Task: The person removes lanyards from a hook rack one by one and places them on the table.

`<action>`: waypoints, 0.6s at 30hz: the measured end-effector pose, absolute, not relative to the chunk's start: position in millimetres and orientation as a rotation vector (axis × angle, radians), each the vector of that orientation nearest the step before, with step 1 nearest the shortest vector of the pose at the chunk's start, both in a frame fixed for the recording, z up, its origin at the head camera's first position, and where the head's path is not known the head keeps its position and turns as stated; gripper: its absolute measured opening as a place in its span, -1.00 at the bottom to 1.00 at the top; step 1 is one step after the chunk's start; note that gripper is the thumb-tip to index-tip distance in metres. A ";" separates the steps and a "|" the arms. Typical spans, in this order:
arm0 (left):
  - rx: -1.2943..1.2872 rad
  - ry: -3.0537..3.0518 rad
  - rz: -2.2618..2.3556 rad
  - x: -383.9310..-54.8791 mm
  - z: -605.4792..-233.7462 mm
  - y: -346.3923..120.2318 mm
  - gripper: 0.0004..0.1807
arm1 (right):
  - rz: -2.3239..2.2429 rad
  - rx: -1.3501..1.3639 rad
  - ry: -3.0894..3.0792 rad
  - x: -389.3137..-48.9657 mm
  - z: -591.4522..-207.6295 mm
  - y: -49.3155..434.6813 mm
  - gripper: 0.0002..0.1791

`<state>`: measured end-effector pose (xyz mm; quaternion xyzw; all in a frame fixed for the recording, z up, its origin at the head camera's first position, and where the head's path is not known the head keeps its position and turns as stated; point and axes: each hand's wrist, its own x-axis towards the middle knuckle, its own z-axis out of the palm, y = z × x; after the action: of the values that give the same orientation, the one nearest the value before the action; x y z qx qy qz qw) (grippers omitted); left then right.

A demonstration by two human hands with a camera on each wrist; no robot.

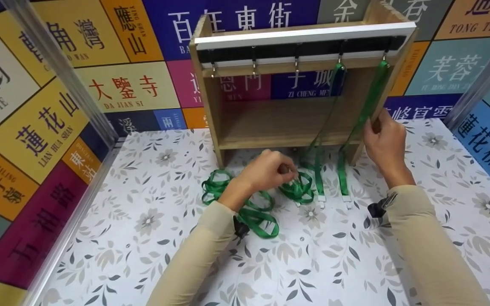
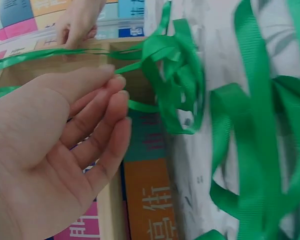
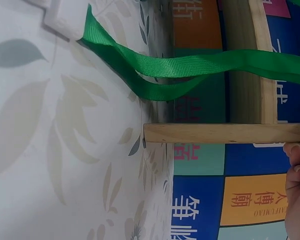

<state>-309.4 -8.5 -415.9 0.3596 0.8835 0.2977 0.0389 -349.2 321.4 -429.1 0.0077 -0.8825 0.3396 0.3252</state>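
Green ribbon bunch [image 1: 300,199]: judged light, limp and smooth enough to slip, unlikely to break but apt to tangle. Best taken, in my assessment, by a pinch across one flat strap near the top of the heap. It lies on the counter [image 1: 164,238], just off the left hand [image 1: 266,170] at four o'clock, and well apart from the right hand [image 1: 385,142] at that hand's eight o'clock. Left thumb and fingers are bent nearly together; from where I stand, I cannot tell whether a strap is caught between them. Loose coils [image 1: 253,216] lie from six to nine o'clock of that hand, partly masked by the forearm. Two hung lanyards [image 1: 366,102] drop at three o'clock, white fittings [image 1: 346,200] at their lower ends. Outermost, the right hand grips the side of the wooden rack [image 1: 279,123].
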 end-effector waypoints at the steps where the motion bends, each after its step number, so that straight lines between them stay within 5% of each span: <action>1: 1.107 2.732 0.943 -310.5 -413.1 -7.7 -0.82 | 0.885 0.026 -2.305 -349.8 -429.2 321.5 -0.58; 18: 1.410 2.946 1.796 -319.1 -348.0 43.2 -0.81 | 0.892 0.027 -2.312 -349.6 -428.9 322.1 -0.60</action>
<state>-319.1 43.2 -348.0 0.3622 0.7567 0.4615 -0.2885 -349.6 322.1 -428.9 0.0103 -0.8821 0.3403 0.3255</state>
